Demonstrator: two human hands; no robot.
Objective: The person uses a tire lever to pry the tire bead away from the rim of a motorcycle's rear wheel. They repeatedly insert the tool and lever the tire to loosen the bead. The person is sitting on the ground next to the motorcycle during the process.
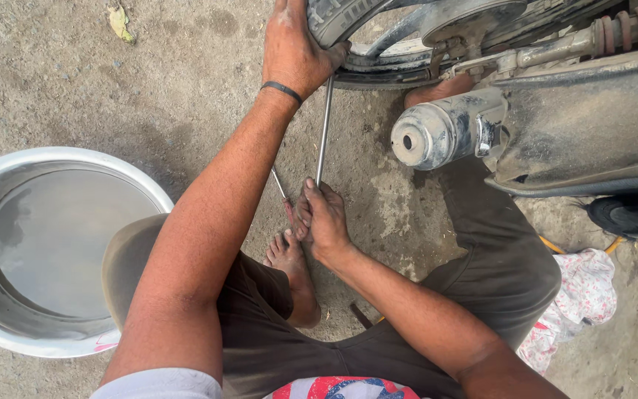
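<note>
Nearest the camera, a red patterned shirt hem and dark brown trousers [282, 347] fill the bottom edge, the person squatting with knees spread and a bare foot [293, 277] flat on the ground. Underfoot lies rough, sandy grey concrete ground [60, 81], stained darker in patches, with a dry yellowish leaf [120, 22] near the top left. Outdoors, by the look of it; no walls show.

At the left sits a wide metal basin [9, 325] holding still, clear water, just beside the left knee.

Reaching up, the left hand [295, 48] wears a dark wristband and presses its palm and curled fingers on the motorcycle tyre [334, 16] at the top edge. Lower down, the right hand [324, 220] is closed in a fist round the lower end of a long steel tyre lever [324, 125], which runs nearly upright from the fist to the wheel rim beside the left hand. A second thin rod with a reddish handle [283, 196] lies slanted just left of that fist, touching it.

To the right, the chrome exhaust muffler [444, 129] points its open end at the camera, under the dusty black bodywork [592, 125]. A white cloth with pink flowers [581, 295] lies crumpled at the lower right.
</note>
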